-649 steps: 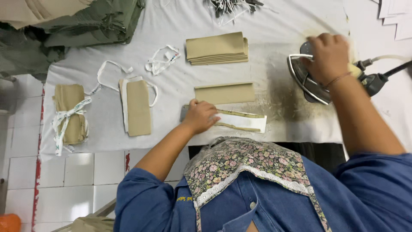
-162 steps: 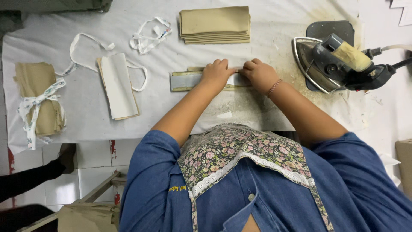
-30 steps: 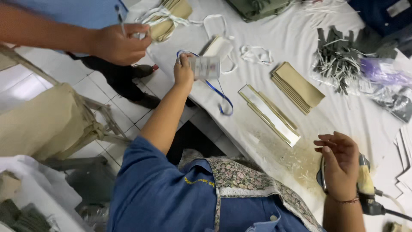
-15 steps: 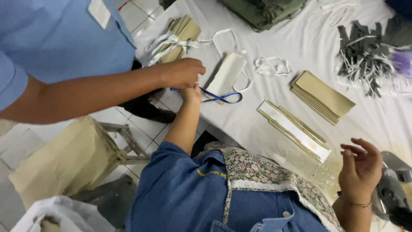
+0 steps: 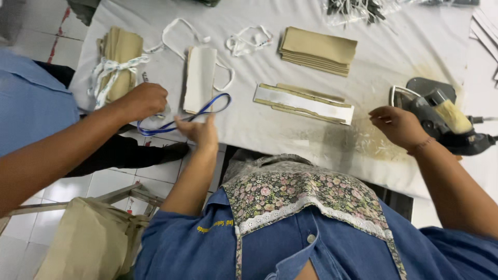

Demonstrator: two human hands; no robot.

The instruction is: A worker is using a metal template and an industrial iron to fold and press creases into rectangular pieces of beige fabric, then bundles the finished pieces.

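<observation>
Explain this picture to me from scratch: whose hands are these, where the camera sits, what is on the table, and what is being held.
There is no machine here. The camera sits on a person's head and looks down, so the blue shirt and floral collar at the bottom belong to the wearer. The wearer's left hand touches a blue lanyard at the table edge; whether it grips it is unclear. The right hand hovers open beside an iron, holding nothing. The arm entering from the left is a co-worker's hand, also at the lanyard. On the white cloth-covered table lie a tied bundle of tan pieces, a pale fabric piece with a loop, loose white elastic, a stack of tan pieces and a long folded strip.
</observation>
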